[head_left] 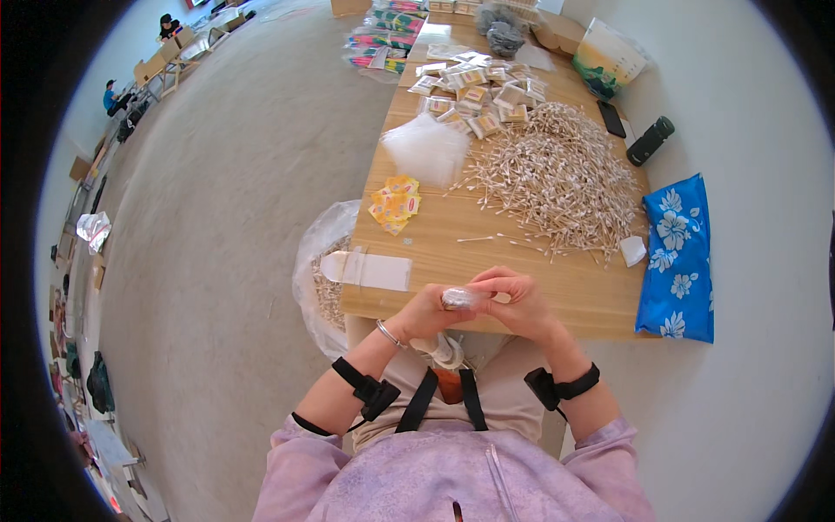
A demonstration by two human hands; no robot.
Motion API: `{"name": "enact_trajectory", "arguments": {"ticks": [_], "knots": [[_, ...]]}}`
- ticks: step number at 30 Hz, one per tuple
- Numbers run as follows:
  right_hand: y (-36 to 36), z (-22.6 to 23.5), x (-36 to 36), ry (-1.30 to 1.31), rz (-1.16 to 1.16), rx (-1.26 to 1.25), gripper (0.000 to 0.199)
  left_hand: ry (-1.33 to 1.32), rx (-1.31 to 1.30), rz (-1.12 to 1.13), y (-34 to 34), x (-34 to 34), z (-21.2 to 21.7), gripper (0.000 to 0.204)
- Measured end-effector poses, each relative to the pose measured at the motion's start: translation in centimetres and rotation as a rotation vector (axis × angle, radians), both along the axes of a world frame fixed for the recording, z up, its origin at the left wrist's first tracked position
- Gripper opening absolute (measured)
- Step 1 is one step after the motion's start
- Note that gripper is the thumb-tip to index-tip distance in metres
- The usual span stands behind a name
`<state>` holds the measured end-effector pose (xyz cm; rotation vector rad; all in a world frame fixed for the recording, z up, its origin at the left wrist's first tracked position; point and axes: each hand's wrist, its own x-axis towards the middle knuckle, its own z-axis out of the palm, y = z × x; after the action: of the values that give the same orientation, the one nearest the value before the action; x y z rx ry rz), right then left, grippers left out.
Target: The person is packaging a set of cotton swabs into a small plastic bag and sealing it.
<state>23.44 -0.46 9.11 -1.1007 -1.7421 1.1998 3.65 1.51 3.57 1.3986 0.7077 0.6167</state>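
Note:
Over the table's front edge, my left hand (421,311) is closed round a small shiny clear plastic packet (457,299); its contents are mostly hidden by my fingers. My right hand (522,304) pinches the packet's right end, fingers bent together. Just beyond my hands a few loose cotton swabs (475,239) lie on the wood, with a big heap of cotton swabs (561,174) behind them. Left of my hands is a white card strip (383,271) with bands round it. Farther back lie yellow printed cards (396,205) and a stack of clear plastic bags (426,150).
Filled swab packets (474,94) are piled at the table's (574,320) far part. A large plastic bag of swabs (327,300) stands at its left edge. To the right are a blue flowered cushion (678,261), a black bottle (651,141) and a phone (611,119).

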Motion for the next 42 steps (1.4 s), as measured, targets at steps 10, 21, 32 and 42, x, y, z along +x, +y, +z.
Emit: {"name": "enact_trajectory", "arguments": {"ticks": [10, 21, 32, 42], "knots": [[0.8, -4.1, -1.0, -0.023, -0.336, 0.233, 0.008, -0.059, 0.241, 0.472, 1.1, 1.8, -1.8, 0.027], [1.2, -8.3, -0.2, -0.079, -0.23, 0.162, 0.012, 0.009, 0.028, 0.328, 1.3, 1.1, -5.0, 0.025], [1.1, -8.4, 0.4, -0.068, -0.162, 0.128, 0.027, 0.192, 0.439, 0.335, 1.4, 1.1, -4.9, 0.025], [1.4, -7.7, 0.5, -0.125, -0.199, 0.266, 0.024, -0.036, 0.213, 0.512, 0.9, 1.9, -3.2, 0.018]]}}
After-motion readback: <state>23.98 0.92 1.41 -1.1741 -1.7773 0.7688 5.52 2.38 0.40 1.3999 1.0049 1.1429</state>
